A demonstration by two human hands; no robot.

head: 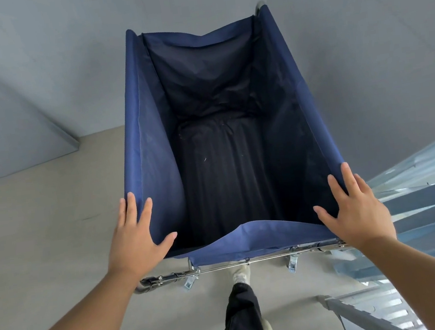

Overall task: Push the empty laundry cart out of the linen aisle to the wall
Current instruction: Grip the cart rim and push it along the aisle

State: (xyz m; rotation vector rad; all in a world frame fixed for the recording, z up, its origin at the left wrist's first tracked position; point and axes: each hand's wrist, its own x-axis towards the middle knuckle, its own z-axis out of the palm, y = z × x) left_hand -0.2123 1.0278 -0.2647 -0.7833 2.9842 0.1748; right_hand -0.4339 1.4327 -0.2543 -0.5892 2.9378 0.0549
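The laundry cart [149,134] is a deep navy fabric bin on a metal frame, and nothing lies inside it. Its far end stands against the grey wall [361,51]. My left hand [137,237] lies flat on the near left corner of the rim, with fingers spread and the thumb along the near edge. My right hand [356,208] lies flat on the near right corner in the same way. Neither hand curls around the rim. The metal frame bar [223,267] and two caster brackets show under the near edge.
A grey wall panel [13,121] juts out at the left and ends in a corner on the beige floor [54,226]. Metal shelving [421,208] stands close on the right. My leg and shoe [240,274] are right behind the cart.
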